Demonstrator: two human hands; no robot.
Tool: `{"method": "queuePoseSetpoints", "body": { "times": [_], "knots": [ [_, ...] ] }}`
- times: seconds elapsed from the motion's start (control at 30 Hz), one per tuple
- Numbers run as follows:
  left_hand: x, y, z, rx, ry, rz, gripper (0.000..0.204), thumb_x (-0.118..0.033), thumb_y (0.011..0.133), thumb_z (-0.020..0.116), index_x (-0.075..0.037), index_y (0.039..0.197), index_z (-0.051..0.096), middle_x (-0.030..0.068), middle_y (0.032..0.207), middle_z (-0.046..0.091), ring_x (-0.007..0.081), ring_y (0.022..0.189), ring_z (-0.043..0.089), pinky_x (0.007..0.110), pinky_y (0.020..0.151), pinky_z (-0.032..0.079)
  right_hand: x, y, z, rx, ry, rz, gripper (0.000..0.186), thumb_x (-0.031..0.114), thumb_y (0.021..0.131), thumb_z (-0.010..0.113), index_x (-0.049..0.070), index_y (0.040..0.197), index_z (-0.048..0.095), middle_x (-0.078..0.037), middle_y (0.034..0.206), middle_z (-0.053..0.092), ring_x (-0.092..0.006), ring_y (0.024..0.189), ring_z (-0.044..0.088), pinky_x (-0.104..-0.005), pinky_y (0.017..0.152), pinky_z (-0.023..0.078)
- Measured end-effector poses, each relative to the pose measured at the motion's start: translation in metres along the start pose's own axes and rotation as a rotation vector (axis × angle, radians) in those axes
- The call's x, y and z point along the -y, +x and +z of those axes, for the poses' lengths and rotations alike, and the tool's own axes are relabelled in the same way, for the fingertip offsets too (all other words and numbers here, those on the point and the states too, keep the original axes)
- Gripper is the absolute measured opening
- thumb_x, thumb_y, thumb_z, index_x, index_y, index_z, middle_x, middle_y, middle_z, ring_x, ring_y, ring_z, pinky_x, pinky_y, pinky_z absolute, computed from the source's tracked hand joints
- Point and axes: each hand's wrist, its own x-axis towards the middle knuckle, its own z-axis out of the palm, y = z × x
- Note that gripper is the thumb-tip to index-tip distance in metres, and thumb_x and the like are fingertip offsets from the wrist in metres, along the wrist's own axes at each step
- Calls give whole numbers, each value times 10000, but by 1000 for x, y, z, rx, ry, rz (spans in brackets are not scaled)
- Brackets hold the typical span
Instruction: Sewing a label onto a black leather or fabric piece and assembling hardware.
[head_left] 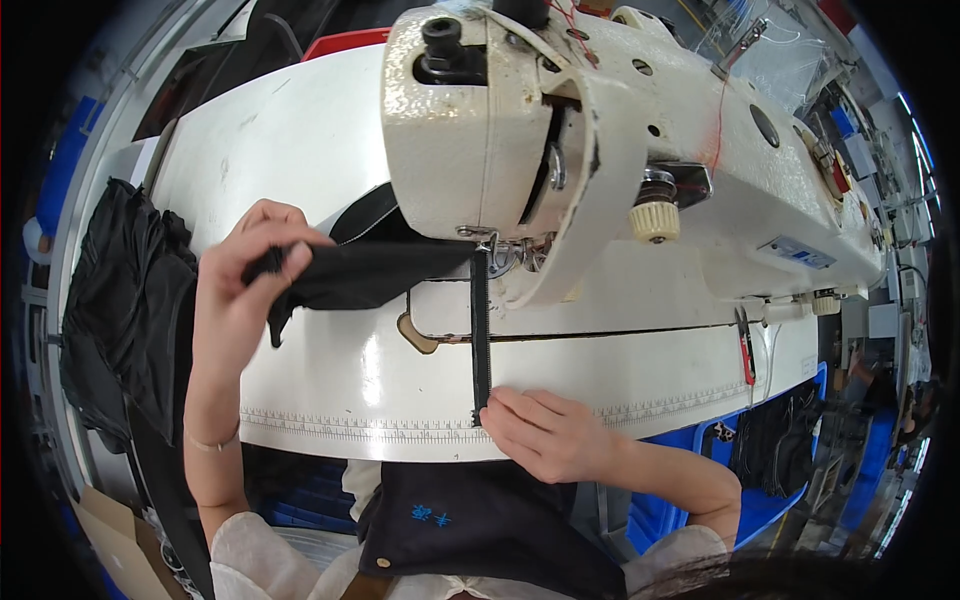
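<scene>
My left hand point(262, 255) pinches a piece of black fabric point(365, 275), lifted left of the sewing machine's needle area. The fabric stretches right toward the presser foot point(492, 248). From under the foot a narrow black zipper tape point(481, 340) runs straight down the white table toward me. At the tape's near end my right hand point(545, 432) is closed, thumb and fingers on it. The white sewing machine point(430, 130) stands over the far part of the table, its head above the fabric. More black fabric with a zipper edge point(365, 217) lies behind the lifted piece.
A printed ruler strip point(340, 428) follows the white table's near edge. Red-handled snips point(745, 350) lie at the right. Black fabric point(130, 310) is heaped at the far left. Blue bins point(665, 490) sit below the right edge, and an open cardboard box point(125, 545) stands at lower left.
</scene>
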Motion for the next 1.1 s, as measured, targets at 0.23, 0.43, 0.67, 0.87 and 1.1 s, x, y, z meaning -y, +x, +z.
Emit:
{"method": "queuePoseSetpoints", "body": {
  "times": [0.23,0.43,0.67,0.87,1.1],
  "knots": [
    [-33,-90,85,309,607,774,240,-46,615,584,84,811,634,184,932,639,193,715,588,235,576,453,8,2,-5,39,5,94,251,105,673,565,-45,868,615,-133,959,593,-261,997,569,-331,803,473],
    [-25,-95,99,316,638,752,262,-34,608,596,81,840,640,189,931,639,167,683,577,207,560,435,4,-3,-5,18,37,117,227,78,673,587,-38,863,630,-125,963,607,-250,983,596,-320,795,487],
    [-21,-96,98,321,609,739,285,-31,598,587,84,854,638,191,945,635,159,673,565,210,559,438,5,-3,-1,21,30,83,326,110,646,537,-80,907,589,-167,982,585,-285,1014,555,-354,850,462],
    [-20,-97,98,333,595,724,312,-34,581,576,89,862,634,192,950,634,160,675,564,212,559,440,6,-4,0,34,31,81,331,117,653,541,-75,917,594,-165,1003,588,-283,1030,552,-356,869,457],
    [-19,-96,99,331,598,721,314,-42,573,575,79,857,638,183,953,637,154,660,553,202,548,432,4,-2,-6,126,-81,-4,333,119,657,539,-80,918,595,-175,1051,573,-308,1054,543,-378,896,444]
  ]
}}
